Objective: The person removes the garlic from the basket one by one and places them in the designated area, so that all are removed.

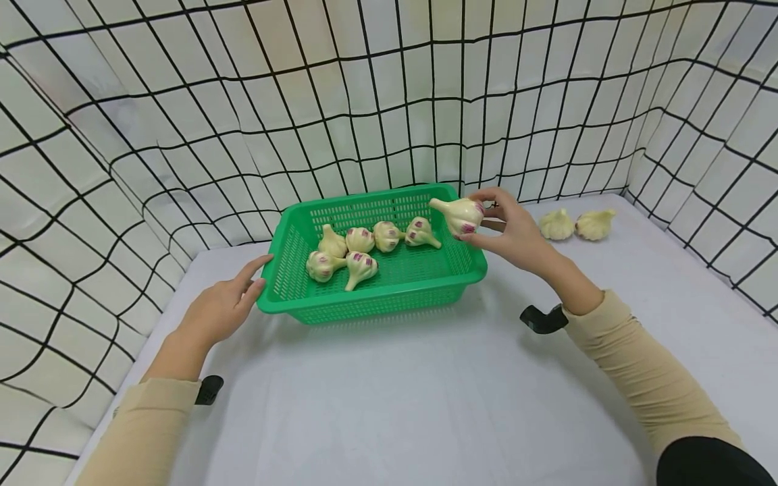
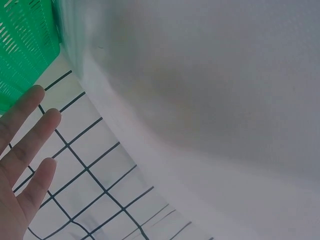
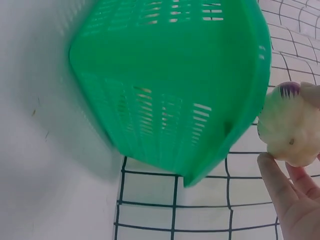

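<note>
A white garlic bulb [image 1: 462, 216] with purple patches is pinched between the thumb and fingers of my right hand [image 1: 513, 233], over the right end of a green plastic basket [image 1: 365, 310]. In the right wrist view the garlic bulb [image 3: 290, 125] shows its root end, beside the basket's rim [image 3: 262, 60]. Several more garlic bulbs [image 1: 360, 268] lie inside the basket, toward its left and back. My left hand [image 1: 221, 304] has its fingertips at the basket's left rim. Its fingers are straight and spread in the left wrist view, near the basket wall [image 2: 25, 50].
Two garlic bulbs [image 1: 594, 225] rest side by side on the white tabletop [image 1: 389, 405], right of the basket. A black wire grid [image 1: 401, 101] over white sheeting rises behind the table and along both sides. Black wrist-worn devices [image 1: 543, 319] jut from the sleeves.
</note>
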`<state>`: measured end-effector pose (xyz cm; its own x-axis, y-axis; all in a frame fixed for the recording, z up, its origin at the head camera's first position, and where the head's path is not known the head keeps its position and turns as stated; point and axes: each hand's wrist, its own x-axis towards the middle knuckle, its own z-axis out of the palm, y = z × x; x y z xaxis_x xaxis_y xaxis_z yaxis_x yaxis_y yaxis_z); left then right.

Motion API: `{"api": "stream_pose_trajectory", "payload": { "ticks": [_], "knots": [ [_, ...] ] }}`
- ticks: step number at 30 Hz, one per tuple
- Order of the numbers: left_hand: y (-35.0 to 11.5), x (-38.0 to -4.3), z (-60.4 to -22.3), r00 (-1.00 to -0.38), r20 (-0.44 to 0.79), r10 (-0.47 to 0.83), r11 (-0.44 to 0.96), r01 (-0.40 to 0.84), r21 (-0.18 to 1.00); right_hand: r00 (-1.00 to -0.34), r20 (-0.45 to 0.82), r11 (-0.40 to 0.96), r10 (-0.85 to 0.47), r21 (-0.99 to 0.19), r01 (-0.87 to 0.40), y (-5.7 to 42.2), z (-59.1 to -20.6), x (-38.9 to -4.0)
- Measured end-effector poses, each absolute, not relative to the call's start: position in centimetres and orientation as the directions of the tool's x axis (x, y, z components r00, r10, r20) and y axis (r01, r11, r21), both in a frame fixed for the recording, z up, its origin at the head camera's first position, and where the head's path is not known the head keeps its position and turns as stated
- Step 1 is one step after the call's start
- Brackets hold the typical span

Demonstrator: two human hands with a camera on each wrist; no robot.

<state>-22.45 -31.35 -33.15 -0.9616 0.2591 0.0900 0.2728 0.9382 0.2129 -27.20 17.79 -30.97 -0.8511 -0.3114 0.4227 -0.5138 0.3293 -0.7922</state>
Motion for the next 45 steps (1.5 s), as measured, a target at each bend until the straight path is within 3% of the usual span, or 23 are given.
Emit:
{"api": "stream_pose_trajectory", "payload": {
  "ticks": [17,45],
  "knots": [
    [-31.4,-22.5,-33.2,-0.961,0.079,0.266,0.936,0.277,0.219,-0.915,0.357,0.407,-0.19,-0.819,-0.404,22.0,-31.2,-26.9],
    [-31.4,-22.5,-33.1,-0.961,0.086,0.261,0.938,0.274,0.212,-0.929,0.367,0.511,-0.055,-0.789,-0.342,28.4,-32.0,-27.4]
  ]
}}
